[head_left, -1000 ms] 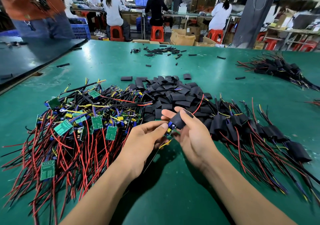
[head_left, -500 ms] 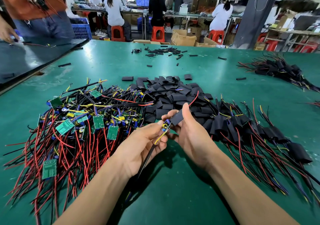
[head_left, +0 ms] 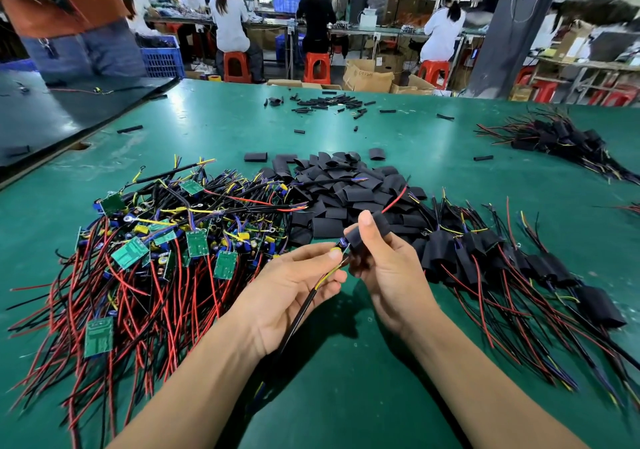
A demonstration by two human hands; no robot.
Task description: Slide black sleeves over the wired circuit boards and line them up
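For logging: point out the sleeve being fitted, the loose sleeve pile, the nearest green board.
black sleeve (head_left: 355, 239): head view, side wall.
sleeve pile (head_left: 346, 192): head view, middle.
green circuit board (head_left: 98, 336): head view, face.

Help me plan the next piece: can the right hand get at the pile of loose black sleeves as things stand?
Probably yes, once free: the right hand grips a black sleeve now, but the loose sleeve pile lies just beyond it, nothing standing between.
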